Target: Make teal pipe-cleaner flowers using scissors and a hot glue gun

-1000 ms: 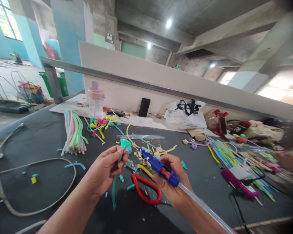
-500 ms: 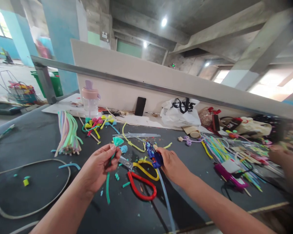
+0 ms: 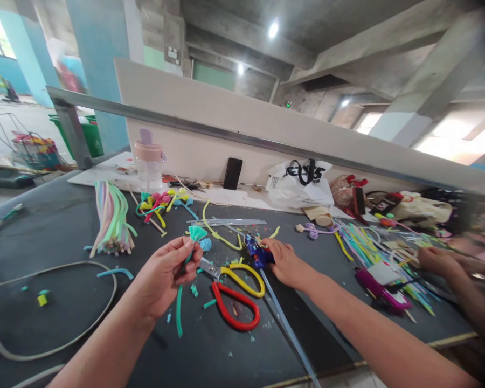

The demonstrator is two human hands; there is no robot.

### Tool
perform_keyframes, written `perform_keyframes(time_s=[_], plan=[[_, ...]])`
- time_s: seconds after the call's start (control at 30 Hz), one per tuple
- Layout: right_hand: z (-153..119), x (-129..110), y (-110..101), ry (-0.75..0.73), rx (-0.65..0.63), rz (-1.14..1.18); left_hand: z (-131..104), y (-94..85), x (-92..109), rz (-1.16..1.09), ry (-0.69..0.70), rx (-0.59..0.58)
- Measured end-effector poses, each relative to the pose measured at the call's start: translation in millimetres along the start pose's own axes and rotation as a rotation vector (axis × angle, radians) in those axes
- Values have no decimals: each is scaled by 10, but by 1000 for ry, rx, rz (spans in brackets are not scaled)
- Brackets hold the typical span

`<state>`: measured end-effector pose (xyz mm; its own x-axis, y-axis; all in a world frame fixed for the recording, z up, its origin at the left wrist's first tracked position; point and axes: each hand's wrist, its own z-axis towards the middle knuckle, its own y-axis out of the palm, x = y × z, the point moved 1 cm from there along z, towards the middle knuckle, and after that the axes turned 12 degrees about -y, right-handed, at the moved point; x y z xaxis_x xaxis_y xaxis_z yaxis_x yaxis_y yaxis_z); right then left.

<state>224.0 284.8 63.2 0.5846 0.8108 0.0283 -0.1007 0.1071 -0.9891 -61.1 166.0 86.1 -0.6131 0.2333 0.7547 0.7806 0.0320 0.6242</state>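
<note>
My left hand (image 3: 178, 269) pinches a green pipe cleaner (image 3: 180, 312), whose gathered, fanned-out tuft (image 3: 197, 233) rises above the fingertips. Its stem hangs below the palm. My right hand (image 3: 285, 261) is closed on a blue hot glue gun (image 3: 256, 253), held low over the table. A long translucent glue stick (image 3: 286, 323) runs out of the gun's back toward the table's front edge. Between my hands lie scissors (image 3: 238, 323) with one red and one yellow handle. Beside the tuft is a light-blue fuzzy ball (image 3: 205, 245).
A pastel pipe-cleaner bundle (image 3: 112, 221) stands at left, near a looped cable (image 3: 113, 302). A bottle (image 3: 149, 167), phone (image 3: 232, 173) and white bag (image 3: 301, 183) line the back. At right, another person's hand (image 3: 436, 261) is over pipe cleaners, near a purple device (image 3: 382, 291).
My right hand and the glue gun have moved slightly right and down, and the glue stick's tail has swung right. My left hand stays nearly still. The other person's hand has moved left.
</note>
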Motion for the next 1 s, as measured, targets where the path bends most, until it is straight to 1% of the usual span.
perform_keyframes(time_s=[0.1, 0.17, 0.23, 0.27, 0.3, 0.37, 0.4, 0.47, 0.57, 0.67, 0.73, 0.8, 0.93, 1.0], plan=[[42, -54, -118, -6, -21, 5, 0, -3, -1, 5, -3, -2], [84, -188, -229, 8, 24, -19, 3, -1, 5, 7, -3, -8], [132, -437, -318, 4, 111, -35, 6, 3, 11, 8, 0, -8], [157, -602, -334, -36, 114, -8, 7, 5, 12, 9, 1, -6], [182, -781, -327, -118, 68, 47, 7, 7, 11, 12, 3, -5], [229, -1120, -260, -218, -36, 137, 10, 11, 5, 15, 5, -4], [252, -1258, -214, -247, -64, 162, 11, 11, 1, 17, 3, -1], [293, -1434, -130, -228, -67, 170, 14, 9, -3, 17, 1, 3], [341, -1507, -83, -197, -78, 193, 12, -13, 18, 22, 18, 4], [372, -1503, -114, -209, -107, 210, 3, -56, 74, 3, 61, 23], [392, -1504, -129, -201, -104, 252, -4, -84, 112, -27, 84, 41], [420, -1498, -123, -116, -76, 374, -7, -98, 130, -42, 94, 48], [478, -1442, -128, 184, 6, 750, 3, -69, 101, 2, 66, 20], [498, -1410, -194, 245, 63, 848, 6, -38, 74, 29, 38, 9]])
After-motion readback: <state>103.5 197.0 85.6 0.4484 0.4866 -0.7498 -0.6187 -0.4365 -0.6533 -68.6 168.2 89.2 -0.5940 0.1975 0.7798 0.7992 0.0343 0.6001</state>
